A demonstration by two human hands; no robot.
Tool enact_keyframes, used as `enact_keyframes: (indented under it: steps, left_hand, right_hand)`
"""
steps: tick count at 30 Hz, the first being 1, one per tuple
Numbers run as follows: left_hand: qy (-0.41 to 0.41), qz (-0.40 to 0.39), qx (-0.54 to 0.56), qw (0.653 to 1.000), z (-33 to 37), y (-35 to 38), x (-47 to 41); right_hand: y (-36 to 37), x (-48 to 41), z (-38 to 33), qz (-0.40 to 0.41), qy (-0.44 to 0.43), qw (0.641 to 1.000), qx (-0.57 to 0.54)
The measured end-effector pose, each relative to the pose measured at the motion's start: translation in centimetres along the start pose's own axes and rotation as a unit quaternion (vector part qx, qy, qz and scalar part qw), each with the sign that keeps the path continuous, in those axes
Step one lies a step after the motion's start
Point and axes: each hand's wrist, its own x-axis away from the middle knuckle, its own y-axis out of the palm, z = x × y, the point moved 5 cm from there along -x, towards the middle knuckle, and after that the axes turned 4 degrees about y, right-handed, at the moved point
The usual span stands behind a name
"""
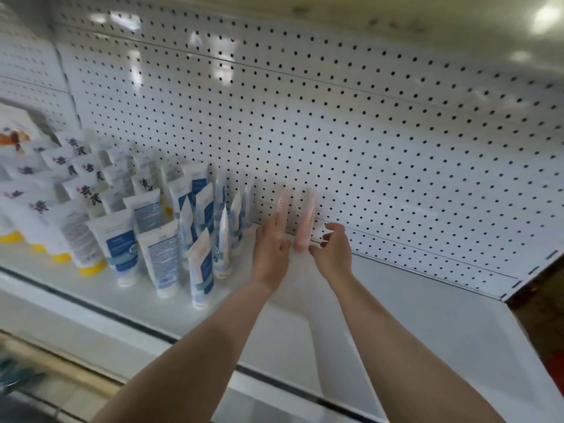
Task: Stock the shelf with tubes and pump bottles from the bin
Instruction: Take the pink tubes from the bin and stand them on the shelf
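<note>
Tubes are being set in place: a left tube [283, 206] and a right tube [306, 221], both pink, stand at the back of the shelf [396, 300] against the pegboard [366, 132], just right of the stocked rows [171, 227]. The left hand [271, 248] lays straight fingers along the left tube and grips nothing, while the right hand [331, 248] sits just beside the right tube with fingers loosely curled; next, I judge, both must draw off gently so neither tube tips. Blur hides whether the right thumb touches its tube, and the bin and any pump bottles are out of view.
</note>
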Motion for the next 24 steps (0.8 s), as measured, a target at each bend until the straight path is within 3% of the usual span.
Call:
enact_keyframes:
  steps: [11, 18, 24]
  left_hand:
    - [0.107, 0.039, 0.07, 0.991, 7.8, -8.6, -0.6]
    - [0.145, 0.041, 0.086, 0.985, 7.5, -19.6, 1.9]
    - [0.13, 0.077, 0.074, 0.986, 4.4, -30.3, 4.7]
  right_hand:
    - [-3.0, 6.8, -11.3, 0.057, -0.147, 0.987, -0.025]
    - [1.2, 14.1, -18.4, 0.056, -0.214, 0.975, -0.027]
    - [7.5, 20.8, -24.2, 0.019, -0.259, 0.965, -0.029]
